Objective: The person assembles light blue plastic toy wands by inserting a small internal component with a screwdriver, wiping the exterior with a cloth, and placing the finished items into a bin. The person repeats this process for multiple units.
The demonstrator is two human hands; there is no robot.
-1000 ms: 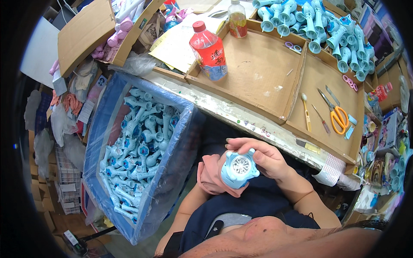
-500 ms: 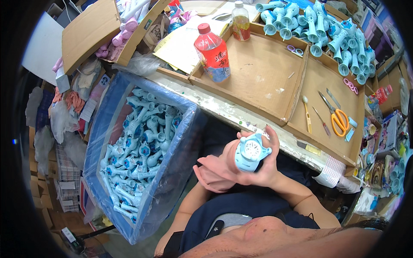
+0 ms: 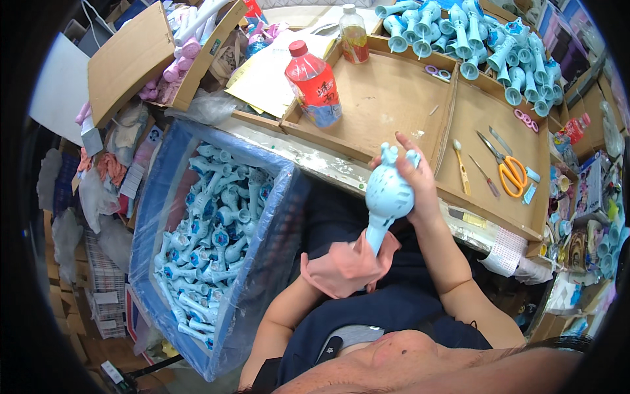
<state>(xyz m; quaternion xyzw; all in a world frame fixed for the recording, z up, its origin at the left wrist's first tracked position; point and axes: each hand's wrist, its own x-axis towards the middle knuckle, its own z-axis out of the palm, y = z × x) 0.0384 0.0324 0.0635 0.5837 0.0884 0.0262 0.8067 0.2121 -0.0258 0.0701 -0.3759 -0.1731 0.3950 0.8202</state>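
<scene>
In front of my body I hold a light blue plastic toy (image 3: 390,192) with a round, slotted head, small knobs on top and a narrow handle. My right hand (image 3: 423,190) grips the head from the right, its index finger pointing up past the knobs. A pink cloth (image 3: 341,268) is wrapped about the lower handle. Through that cloth my left hand (image 3: 371,286) closes on the handle; the cloth hides most of its fingers. To the left, a blue plastic-lined bin (image 3: 239,308) is full of similar light blue toys (image 3: 226,213).
On the bench, a cardboard tray (image 3: 387,98) holds a red-labelled bottle (image 3: 314,85) and a smaller bottle (image 3: 354,36). The neighbouring tray has orange-handled scissors (image 3: 512,176), a toothbrush (image 3: 462,167) and a thin tool (image 3: 484,176). More blue toys (image 3: 462,33) are piled behind.
The toy has turned from its round face showing to standing upright, knobs up. My right hand has risen slightly with it, and the cloth in my left hand now wraps the handle.
</scene>
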